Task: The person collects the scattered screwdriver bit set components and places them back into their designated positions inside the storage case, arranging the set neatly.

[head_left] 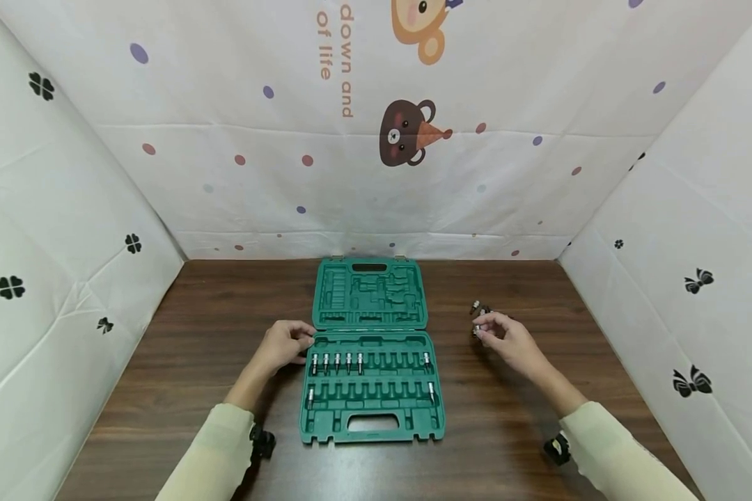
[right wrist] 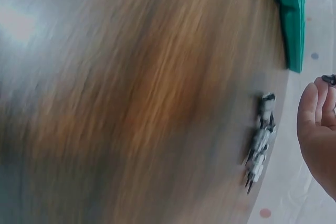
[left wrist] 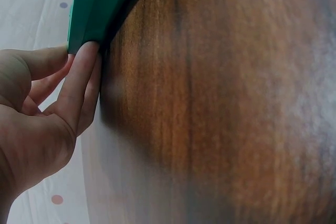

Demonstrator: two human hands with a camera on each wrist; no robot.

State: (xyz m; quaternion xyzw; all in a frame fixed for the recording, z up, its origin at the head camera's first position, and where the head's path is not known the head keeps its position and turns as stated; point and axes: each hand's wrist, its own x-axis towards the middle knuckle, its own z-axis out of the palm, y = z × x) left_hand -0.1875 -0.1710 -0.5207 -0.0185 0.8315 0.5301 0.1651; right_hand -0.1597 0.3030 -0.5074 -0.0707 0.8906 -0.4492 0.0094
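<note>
A green tool case (head_left: 371, 407) lies unfolded on the table, its lid (head_left: 363, 321) spread toward the back wall. My left hand (head_left: 286, 342) holds the case's left edge near the hinge; in the left wrist view the thumb and fingers meet the green side (left wrist: 94, 11). Several bit sockets (head_left: 337, 362) stand in the upper row, grouped at left, with one (head_left: 427, 360) at the right end. In the lower row sits a bit socket at each end. Right of the case, my right hand (head_left: 506, 339) pinches a small bit socket (right wrist: 329, 80) between its fingertips, raised above the table.
Loose bit sockets (right wrist: 260, 148) lie in a small cluster on the brown wooden table (head_left: 225, 299), beside and partly behind the right hand. Patterned white cloth (head_left: 238, 195) walls off the back and both sides. The case's handle bar faces the front.
</note>
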